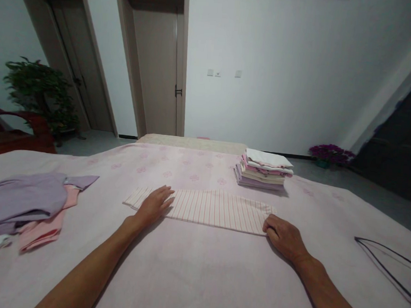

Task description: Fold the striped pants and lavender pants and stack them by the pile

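My left forearm (89,268) and right forearm (333,297) come in cut off by the bottom edge, lying over the pink bedsheet (196,276). My hands are well apart, palms down: the left hand (154,206) rests flat on the folded striped cloth (215,211), and the right hand (283,237) presses its right end, though I can't tell whether those fingers grip. A folded clothes stack (261,171) sits beyond.

White walls (267,49) rise beyond the bed (188,276), with two doors (155,69) in the far wall. A leafy potted plant (41,93) and a red wooden chair (11,131) stand off its left side, above a grey floor (366,195).
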A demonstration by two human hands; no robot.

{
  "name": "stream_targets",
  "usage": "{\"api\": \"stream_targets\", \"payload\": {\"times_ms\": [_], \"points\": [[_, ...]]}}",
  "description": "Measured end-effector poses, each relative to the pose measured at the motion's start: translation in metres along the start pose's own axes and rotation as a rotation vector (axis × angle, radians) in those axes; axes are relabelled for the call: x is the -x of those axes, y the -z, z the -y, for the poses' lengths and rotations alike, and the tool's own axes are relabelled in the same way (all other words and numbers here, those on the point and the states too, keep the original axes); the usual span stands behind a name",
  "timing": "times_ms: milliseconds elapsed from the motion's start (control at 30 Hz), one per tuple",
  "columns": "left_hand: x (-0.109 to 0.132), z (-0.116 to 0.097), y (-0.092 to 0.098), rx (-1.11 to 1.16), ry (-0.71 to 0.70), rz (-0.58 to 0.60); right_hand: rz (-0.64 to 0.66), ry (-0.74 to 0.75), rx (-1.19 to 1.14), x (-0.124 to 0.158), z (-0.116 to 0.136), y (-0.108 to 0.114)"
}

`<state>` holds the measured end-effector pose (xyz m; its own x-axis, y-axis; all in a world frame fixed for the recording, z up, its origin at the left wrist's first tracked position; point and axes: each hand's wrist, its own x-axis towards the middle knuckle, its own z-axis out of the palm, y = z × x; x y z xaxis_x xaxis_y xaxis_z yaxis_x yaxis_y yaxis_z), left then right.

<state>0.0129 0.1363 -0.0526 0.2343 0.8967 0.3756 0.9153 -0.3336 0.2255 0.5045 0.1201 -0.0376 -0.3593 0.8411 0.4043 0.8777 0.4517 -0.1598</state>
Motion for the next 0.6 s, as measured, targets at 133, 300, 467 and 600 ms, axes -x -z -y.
{"api": "stream_targets", "payload": {"times_ms": [133,300,467,600], "points": [[-0.006,-0.008,-0.018,-0.074,0.042,0.103,-0.015,0.001,0.016,0.002,0.0,0.004],[-0.001,-0.015,-0.014,-0.185,0.141,0.213,-0.055,-0.037,-0.01,-0.019,0.015,0.005],[-0.001,-0.019,-0.012,-0.214,0.18,0.234,0.162,0.132,0.1,-0.057,0.044,-0.018],[0.005,-0.007,-0.01,-0.249,0.213,0.216,0.311,0.051,0.174,-0.065,0.04,-0.036]]}}
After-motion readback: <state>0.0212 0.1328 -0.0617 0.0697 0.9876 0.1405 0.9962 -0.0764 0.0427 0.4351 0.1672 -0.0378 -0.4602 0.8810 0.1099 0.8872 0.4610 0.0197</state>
